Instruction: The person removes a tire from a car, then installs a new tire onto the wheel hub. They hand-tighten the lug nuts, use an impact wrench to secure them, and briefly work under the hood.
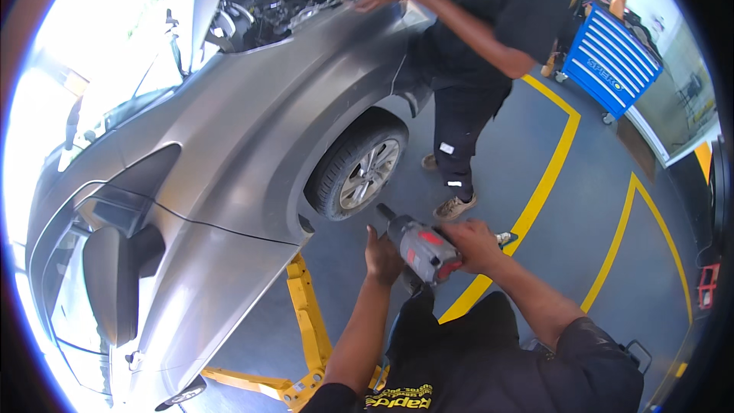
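My right hand (pixel 474 246) is closed round the handle of a grey and red impact wrench (pixel 422 248). The wrench's dark nose points up and left, toward the car's front wheel (pixel 371 172). Beside the tool body, my left hand (pixel 382 257) has its thumb stretched up and apart; its other fingers are partly hidden, and I cannot tell whether it touches the tool. The wheel, with a silver alloy rim and black tyre, sits in the arch of a grey car (pixel 237 115), a short gap beyond the nose.
A co-worker (pixel 478 46) in dark clothes leans over the engine bay (pixel 267 11), beyond the wheel. Yellow lift arms (pixel 307 313) reach under the car. A blue tool cabinet (pixel 612 57) stands far right. Yellow lines (pixel 554 160) mark the grey floor. The door mirror (pixel 115 275) juts out at left.
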A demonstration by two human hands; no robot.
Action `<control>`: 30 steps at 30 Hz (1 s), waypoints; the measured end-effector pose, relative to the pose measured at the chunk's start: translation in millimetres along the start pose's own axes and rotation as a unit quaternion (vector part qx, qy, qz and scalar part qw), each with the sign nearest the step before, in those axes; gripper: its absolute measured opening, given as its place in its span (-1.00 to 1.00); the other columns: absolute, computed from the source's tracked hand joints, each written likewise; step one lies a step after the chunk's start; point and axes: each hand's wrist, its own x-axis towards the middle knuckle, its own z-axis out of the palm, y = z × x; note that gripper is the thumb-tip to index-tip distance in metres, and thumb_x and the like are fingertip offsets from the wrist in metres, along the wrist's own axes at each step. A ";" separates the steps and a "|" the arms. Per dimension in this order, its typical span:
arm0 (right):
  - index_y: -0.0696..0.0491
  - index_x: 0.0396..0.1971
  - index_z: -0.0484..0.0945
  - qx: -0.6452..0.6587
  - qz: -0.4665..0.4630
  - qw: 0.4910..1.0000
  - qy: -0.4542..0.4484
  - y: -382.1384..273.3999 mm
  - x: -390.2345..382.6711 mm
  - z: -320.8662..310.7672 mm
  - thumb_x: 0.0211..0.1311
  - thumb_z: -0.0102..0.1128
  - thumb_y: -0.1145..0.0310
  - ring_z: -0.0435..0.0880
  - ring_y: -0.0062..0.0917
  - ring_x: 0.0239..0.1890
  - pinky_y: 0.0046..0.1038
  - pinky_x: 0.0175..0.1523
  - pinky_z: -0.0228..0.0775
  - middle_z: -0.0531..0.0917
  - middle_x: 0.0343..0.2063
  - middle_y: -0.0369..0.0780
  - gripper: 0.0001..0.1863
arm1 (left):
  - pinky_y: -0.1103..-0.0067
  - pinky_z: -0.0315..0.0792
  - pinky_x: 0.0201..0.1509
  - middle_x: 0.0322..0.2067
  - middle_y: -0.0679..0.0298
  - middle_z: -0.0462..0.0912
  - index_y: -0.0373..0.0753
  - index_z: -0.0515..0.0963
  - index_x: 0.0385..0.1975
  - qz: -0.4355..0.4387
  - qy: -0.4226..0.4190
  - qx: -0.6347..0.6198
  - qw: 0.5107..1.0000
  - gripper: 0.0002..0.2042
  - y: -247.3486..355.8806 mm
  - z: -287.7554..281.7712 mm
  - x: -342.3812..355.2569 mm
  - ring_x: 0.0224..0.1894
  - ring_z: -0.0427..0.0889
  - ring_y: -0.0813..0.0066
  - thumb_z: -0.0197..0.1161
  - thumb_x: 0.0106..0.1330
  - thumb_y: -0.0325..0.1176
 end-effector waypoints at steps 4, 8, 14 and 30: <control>0.00 0.23 0.50 0.011 -0.073 0.994 -0.074 39.6 57.6 76.6 -0.13 0.55 0.13 0.70 -0.13 -0.07 -0.16 0.07 0.46 0.71 -0.21 -0.11 -0.19 | 0.43 0.48 0.02 -0.29 0.22 0.60 -0.25 0.47 -0.16 0.099 0.034 -0.087 0.991 -0.44 33.2 -121.1 68.8 -0.18 0.60 0.33 -0.07 0.56 0.23; 0.05 0.11 0.57 0.124 -0.035 0.989 -0.077 111.8 92.5 187.5 -0.15 0.55 0.11 0.70 -0.07 -0.12 -0.15 0.02 0.48 0.71 -0.26 -0.06 -0.27 | 0.47 0.46 -0.09 -0.41 0.31 0.55 -0.17 0.46 -0.30 0.120 0.159 -0.067 0.978 -0.61 12.8 -203.3 117.3 -0.31 0.55 0.37 0.09 0.56 0.07; 0.10 0.00 0.56 0.247 -0.048 0.968 0.011 246.0 164.0 345.0 -0.19 0.59 -0.01 0.71 0.01 -0.20 -0.13 -0.03 0.52 0.70 -0.31 -0.03 -0.25 | 0.30 0.50 0.08 -0.37 0.30 0.60 -0.15 0.50 -0.31 0.151 0.248 -0.042 0.956 -0.70 6.9 -286.2 248.1 -0.17 0.61 0.30 0.16 0.52 -0.04; 0.12 -0.10 0.63 0.475 -0.089 0.868 0.109 383.3 335.4 535.6 -0.02 0.47 0.25 0.73 -0.16 -0.34 -0.31 -0.20 0.58 0.70 -0.35 -0.08 -0.54 | 0.16 0.51 0.18 -0.16 0.20 0.60 -0.23 0.46 0.01 0.261 0.027 0.143 0.954 -0.59 89.8 -411.5 394.5 0.06 0.59 0.19 0.00 0.44 0.00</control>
